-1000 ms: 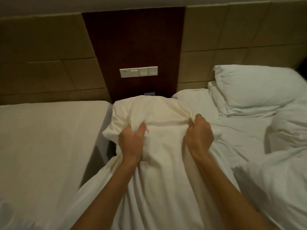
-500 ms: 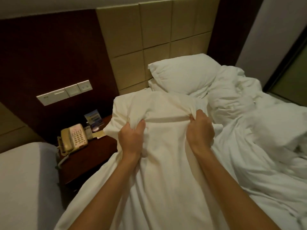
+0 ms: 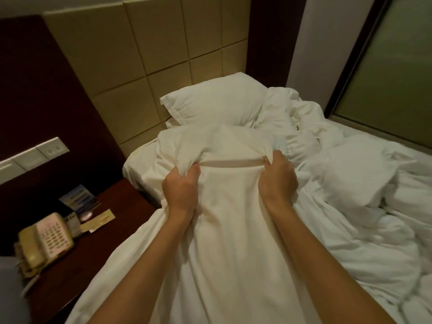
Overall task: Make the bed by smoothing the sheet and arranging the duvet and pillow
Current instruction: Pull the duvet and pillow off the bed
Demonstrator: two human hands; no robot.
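Left hand (image 3: 180,195) and right hand (image 3: 278,181) both clutch bunched duvet (image 3: 229,242); hard yank could drag pillow (image 3: 215,101) askew, hem sweeping phone (image 3: 46,239).

Both arms reach forward, left hand (image 3: 180,195) and right hand (image 3: 278,181) apparently clenched in tight grips

The scene is dimly lit with a warm yellowish cast; the source cannot be told. The pillow (image 3: 215,99) is rendered brightest. Left of the pillow, the dark wall panel (image 3: 35,90) is almost lost in shadow. Below and left of the pillow, the telephone (image 3: 44,239) is smeared by blur. Right of the pillow, the straight edges of the window (image 3: 392,78) are bowed by wide-angle distortion.
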